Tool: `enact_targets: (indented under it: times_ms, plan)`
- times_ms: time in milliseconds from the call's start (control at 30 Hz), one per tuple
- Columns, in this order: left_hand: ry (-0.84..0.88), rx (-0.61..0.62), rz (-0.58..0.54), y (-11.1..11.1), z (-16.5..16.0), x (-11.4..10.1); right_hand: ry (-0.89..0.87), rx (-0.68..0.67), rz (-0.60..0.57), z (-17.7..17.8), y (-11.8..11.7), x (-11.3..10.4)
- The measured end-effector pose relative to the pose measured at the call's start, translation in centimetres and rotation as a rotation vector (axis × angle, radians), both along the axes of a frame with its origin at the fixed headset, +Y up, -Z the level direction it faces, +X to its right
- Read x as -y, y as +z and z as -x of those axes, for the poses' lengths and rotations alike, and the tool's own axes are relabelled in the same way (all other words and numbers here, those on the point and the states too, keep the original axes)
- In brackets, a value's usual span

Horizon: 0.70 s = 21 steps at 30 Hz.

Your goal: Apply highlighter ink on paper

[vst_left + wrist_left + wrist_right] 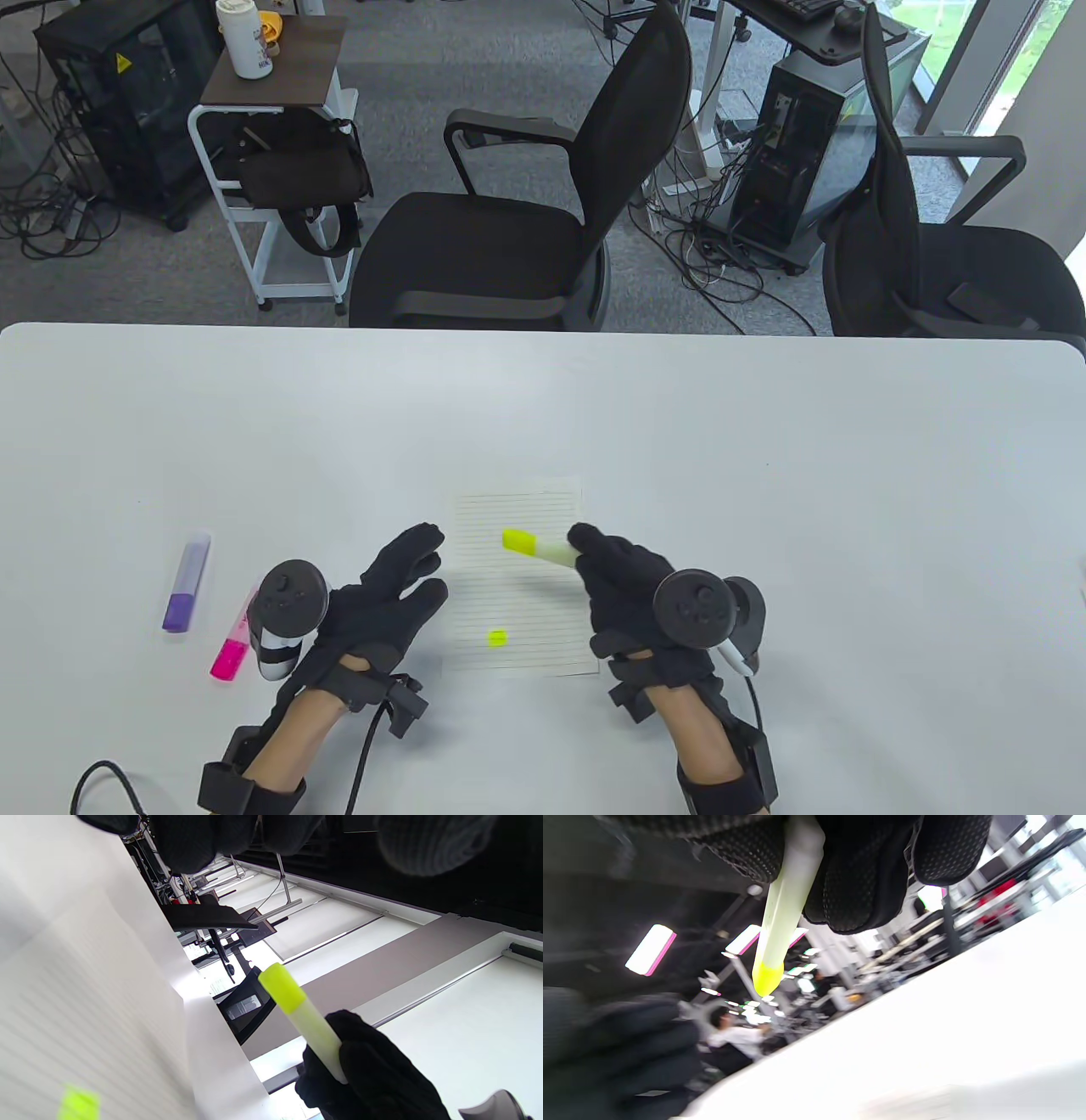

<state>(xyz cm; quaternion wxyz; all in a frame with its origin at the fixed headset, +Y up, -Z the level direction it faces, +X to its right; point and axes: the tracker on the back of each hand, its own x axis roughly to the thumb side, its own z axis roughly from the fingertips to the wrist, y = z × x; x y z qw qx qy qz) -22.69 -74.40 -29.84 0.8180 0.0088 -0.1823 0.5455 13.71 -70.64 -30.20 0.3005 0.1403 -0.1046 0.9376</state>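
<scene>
- Holding the yellow highlighter in curled fingers, the right hand keeps it above the paper, long axis toward ten o'clock
- Left hand relaxed, holding nothing, at nine o'clock of the paper on the bench

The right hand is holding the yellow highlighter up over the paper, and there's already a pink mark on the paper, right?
Not quite. The mark on the paper is yellow, not pink, as the table view shows. The rest is right: the right hand holds the yellow highlighter over the paper.
</scene>
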Motion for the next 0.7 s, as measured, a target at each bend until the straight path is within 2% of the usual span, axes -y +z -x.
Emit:
enact_targets:
  times_ms: [133,267,367,467,600,700]
  plan:
    - [0.020,0.017,0.000,0.0,-0.1,0.1,0.100,0.211,0.079,-3.8,-0.8,0.5]
    - [0.011,0.022,0.001,0.0,-0.2,0.0,0.145,0.418,0.215,-7.7,-1.5,1.9]
    - [-0.010,0.022,-0.001,0.0,-0.1,0.0,0.182,0.453,0.344,-10.0,-2.0,3.2]
    - [-0.008,0.028,0.007,0.0,-0.1,0.0,0.185,0.518,0.370,-11.4,-2.3,4.0]
    - [-0.024,0.036,0.005,0.0,0.0,-0.1,0.282,0.627,0.417,-12.2,-2.4,4.8]
    - [-0.026,0.034,0.005,0.0,0.0,-0.2,0.285,0.693,0.492,-12.8,-2.5,5.5]
